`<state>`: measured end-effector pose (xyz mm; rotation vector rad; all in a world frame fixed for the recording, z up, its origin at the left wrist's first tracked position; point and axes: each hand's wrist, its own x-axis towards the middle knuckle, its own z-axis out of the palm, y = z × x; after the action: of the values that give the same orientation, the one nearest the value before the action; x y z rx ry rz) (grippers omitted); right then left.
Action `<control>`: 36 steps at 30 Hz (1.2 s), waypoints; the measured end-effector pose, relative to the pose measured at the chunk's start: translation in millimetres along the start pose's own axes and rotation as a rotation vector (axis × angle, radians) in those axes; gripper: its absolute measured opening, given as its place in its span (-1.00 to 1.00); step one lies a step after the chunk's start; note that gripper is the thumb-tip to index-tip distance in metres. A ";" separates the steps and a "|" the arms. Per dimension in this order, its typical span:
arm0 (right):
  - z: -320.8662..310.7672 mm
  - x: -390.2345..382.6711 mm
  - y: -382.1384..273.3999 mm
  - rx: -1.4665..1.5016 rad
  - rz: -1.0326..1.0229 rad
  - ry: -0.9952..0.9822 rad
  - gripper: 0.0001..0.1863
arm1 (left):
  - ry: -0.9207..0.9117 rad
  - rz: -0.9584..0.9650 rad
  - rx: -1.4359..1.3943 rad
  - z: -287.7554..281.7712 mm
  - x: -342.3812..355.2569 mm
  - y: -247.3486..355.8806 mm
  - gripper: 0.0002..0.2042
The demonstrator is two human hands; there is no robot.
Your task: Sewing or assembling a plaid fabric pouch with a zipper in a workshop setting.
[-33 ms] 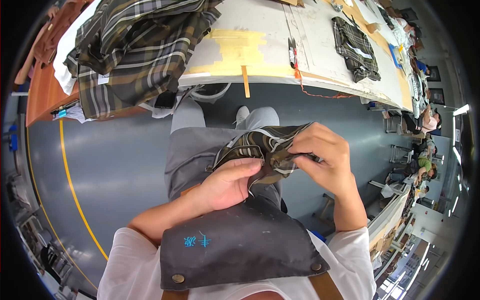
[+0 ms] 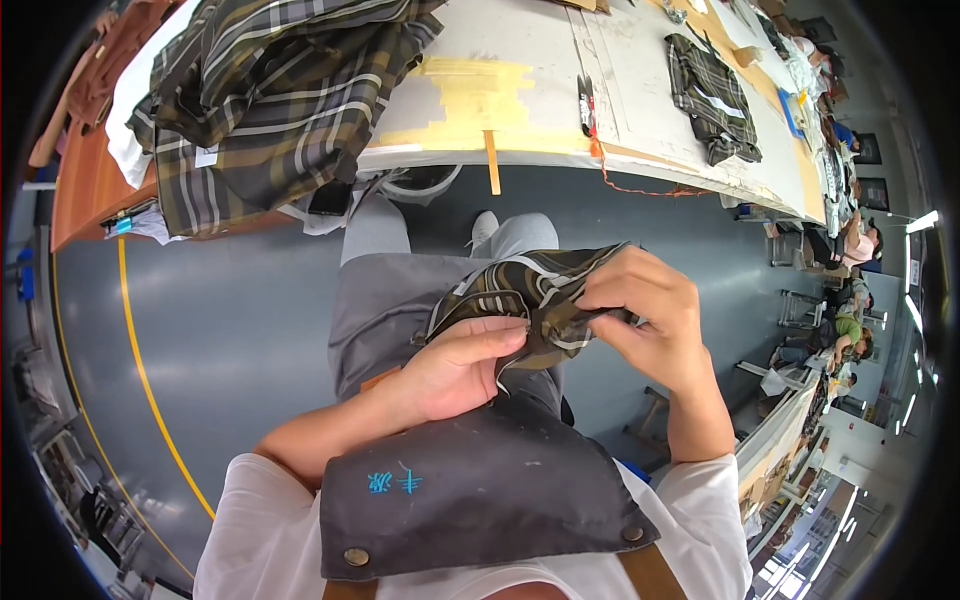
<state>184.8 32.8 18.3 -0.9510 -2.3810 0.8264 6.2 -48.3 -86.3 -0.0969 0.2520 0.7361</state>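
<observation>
Between my hands, over my lap, is a bunched piece of dark plaid fabric (image 2: 545, 275) in brown, green and white. My left hand (image 2: 450, 370) grips its near left part, thumb lying on top and fingers mostly hidden beneath the folds. With thumb and fingers closed, my right hand (image 2: 655, 310) pinches the fabric's right end. A row of short light marks shows on the cloth just above my left thumb. The grey apron (image 2: 380, 310) lies under the fabric.
Ahead is a white-topped table (image 2: 540, 60). A plaid garment heap (image 2: 290, 110) hangs over its left side. Red-handled snips (image 2: 587, 110) lie near the front edge, and a smaller folded plaid piece (image 2: 712, 95) at right. Several people sit at the far right.
</observation>
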 end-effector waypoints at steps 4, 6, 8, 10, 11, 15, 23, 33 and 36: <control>-0.7 4.7 -0.7 0.033 0.047 -0.075 -0.78 | -0.047 0.073 -0.078 -0.3 0.7 3.9 -0.68; 0.4 5.8 -0.8 0.033 0.059 -0.094 -0.77 | -0.095 0.095 -0.082 4.6 1.4 3.2 -0.68; 4.3 6.2 -1.4 0.077 0.083 -0.105 -0.77 | -0.142 0.115 -0.085 5.4 1.8 2.9 -0.68; 6.7 7.4 -0.2 0.079 0.090 -0.132 -0.77 | -0.173 0.097 0.043 5.3 1.1 3.0 -0.67; 7.5 7.7 -0.3 0.084 0.096 -0.159 -0.77 | -0.175 0.094 0.042 4.8 1.0 4.0 -0.67; 8.7 9.1 -4.7 0.110 0.083 -0.185 -0.77 | -0.262 -0.012 0.008 -0.2 2.3 9.4 -0.68; 29.5 1.7 9.5 0.309 0.265 -0.206 -0.75 | -0.206 0.039 -0.116 -11.3 12.6 8.4 -0.77; 87.3 5.3 66.2 0.616 0.551 0.023 -0.83 | 0.107 0.155 -0.245 -38.6 40.3 28.4 -0.79; 96.4 9.7 80.6 0.663 0.628 0.052 -0.86 | 0.071 0.160 -0.280 -54.8 51.7 34.4 -0.74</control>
<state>158.7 52.0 -103.5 -1.3863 -1.5523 1.6500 9.2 1.2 -152.7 -0.3727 0.2245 0.9254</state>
